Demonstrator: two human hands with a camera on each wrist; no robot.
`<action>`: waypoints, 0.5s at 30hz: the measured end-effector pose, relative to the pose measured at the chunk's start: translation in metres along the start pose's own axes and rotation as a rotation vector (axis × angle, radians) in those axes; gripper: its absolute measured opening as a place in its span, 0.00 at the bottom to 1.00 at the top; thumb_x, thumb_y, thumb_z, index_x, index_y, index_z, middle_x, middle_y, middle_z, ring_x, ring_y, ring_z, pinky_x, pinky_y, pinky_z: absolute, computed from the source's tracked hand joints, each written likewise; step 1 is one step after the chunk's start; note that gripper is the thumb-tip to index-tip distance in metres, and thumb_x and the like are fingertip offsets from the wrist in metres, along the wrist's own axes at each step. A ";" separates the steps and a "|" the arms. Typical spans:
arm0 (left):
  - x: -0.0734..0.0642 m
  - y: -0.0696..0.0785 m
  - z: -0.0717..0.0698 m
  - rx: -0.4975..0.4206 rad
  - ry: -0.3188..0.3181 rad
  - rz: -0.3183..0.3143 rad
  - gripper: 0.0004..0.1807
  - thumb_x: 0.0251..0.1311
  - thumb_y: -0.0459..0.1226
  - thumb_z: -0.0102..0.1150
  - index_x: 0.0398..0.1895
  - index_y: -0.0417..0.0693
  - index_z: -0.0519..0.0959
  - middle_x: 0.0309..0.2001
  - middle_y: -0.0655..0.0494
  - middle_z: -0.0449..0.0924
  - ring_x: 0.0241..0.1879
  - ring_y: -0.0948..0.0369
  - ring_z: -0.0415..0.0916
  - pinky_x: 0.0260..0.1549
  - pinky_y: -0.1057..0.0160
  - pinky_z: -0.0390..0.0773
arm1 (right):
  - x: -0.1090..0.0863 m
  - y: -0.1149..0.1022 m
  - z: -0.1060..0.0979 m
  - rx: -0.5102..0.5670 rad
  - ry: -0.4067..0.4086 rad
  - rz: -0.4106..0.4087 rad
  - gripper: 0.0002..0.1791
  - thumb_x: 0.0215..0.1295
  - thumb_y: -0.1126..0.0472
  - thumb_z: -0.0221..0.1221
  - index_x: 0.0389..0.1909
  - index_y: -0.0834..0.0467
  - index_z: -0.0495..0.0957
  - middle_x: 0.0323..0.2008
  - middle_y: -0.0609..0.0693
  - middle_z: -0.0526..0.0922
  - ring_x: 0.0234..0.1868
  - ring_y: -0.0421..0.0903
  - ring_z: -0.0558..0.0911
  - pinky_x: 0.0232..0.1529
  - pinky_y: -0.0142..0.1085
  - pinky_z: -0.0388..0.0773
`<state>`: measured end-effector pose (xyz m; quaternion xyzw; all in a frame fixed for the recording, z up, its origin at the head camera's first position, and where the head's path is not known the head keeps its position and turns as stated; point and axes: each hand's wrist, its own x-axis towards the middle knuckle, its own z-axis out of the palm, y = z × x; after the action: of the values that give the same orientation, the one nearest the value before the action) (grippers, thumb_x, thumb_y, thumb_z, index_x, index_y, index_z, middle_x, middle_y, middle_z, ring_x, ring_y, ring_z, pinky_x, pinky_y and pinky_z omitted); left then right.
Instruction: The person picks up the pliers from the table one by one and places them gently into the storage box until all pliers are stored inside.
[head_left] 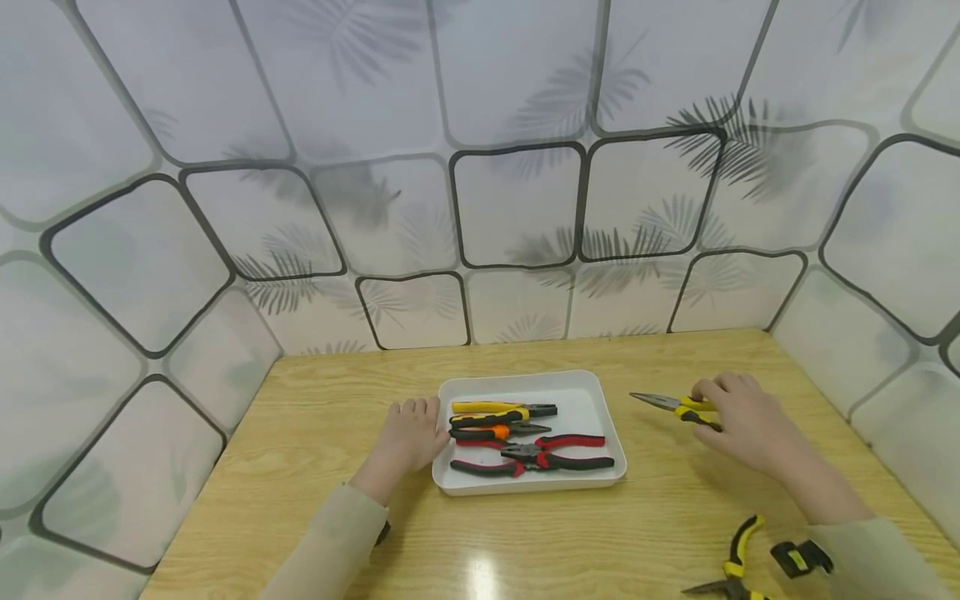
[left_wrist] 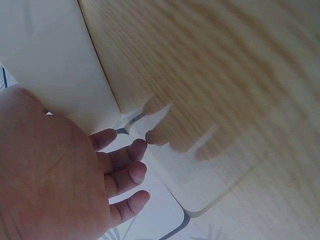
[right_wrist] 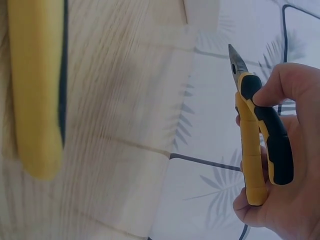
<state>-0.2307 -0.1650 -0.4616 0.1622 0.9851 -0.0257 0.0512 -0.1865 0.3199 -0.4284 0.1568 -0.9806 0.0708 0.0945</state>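
My right hand (head_left: 750,425) grips a pair of long-nose pliers (head_left: 688,408) with yellow-and-black handles, to the right of the white tray (head_left: 525,490). In the right wrist view the thumb lies on the black side of the handle, and the pliers' narrow jaws are together. Beside the tray's left end is my left hand (head_left: 408,437), with its thumb at the rim. The left wrist view shows this hand's palm and loosely bent fingers (left_wrist: 127,177) with no tool in them. Inside the tray lie red-and-black pliers (head_left: 536,461), orange-and-black pliers (head_left: 495,432) and yellow-handled pliers (head_left: 480,407).
Another pair of yellow-and-black pliers (head_left: 737,560) lies on the wooden table (head_left: 570,542) at the front right, partly cut off. A black object with a yellow mark (head_left: 801,558) is by the right sleeve. Patterned walls (head_left: 517,308) border the table's back and sides.
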 end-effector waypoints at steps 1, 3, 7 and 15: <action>0.000 0.000 0.000 0.001 0.000 0.000 0.29 0.74 0.50 0.47 0.64 0.35 0.69 0.59 0.37 0.79 0.61 0.42 0.76 0.64 0.39 0.72 | 0.001 -0.001 0.000 0.001 0.001 -0.005 0.21 0.62 0.53 0.71 0.51 0.59 0.80 0.44 0.59 0.81 0.48 0.65 0.78 0.36 0.59 0.76; 0.000 0.000 0.000 0.001 0.000 -0.001 0.28 0.74 0.50 0.47 0.64 0.35 0.69 0.59 0.37 0.79 0.61 0.42 0.76 0.63 0.39 0.72 | 0.002 -0.001 0.000 -0.001 0.004 -0.015 0.22 0.61 0.53 0.72 0.51 0.60 0.80 0.44 0.59 0.81 0.49 0.66 0.78 0.36 0.60 0.76; -0.001 0.000 0.000 -0.001 -0.008 -0.004 0.29 0.74 0.50 0.47 0.65 0.35 0.68 0.61 0.36 0.78 0.62 0.41 0.75 0.65 0.39 0.71 | 0.005 -0.005 0.001 -0.001 0.015 -0.030 0.22 0.61 0.53 0.72 0.51 0.60 0.81 0.44 0.59 0.81 0.50 0.66 0.79 0.39 0.61 0.78; 0.000 0.000 0.001 0.013 -0.008 -0.002 0.30 0.75 0.50 0.47 0.67 0.35 0.68 0.61 0.36 0.78 0.63 0.41 0.75 0.66 0.39 0.71 | 0.012 -0.011 0.001 0.018 0.023 -0.038 0.20 0.62 0.53 0.71 0.50 0.59 0.81 0.44 0.58 0.80 0.48 0.62 0.78 0.38 0.57 0.76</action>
<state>-0.2307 -0.1649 -0.4626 0.1612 0.9849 -0.0327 0.0541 -0.1948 0.3059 -0.4259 0.1755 -0.9756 0.0796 0.1057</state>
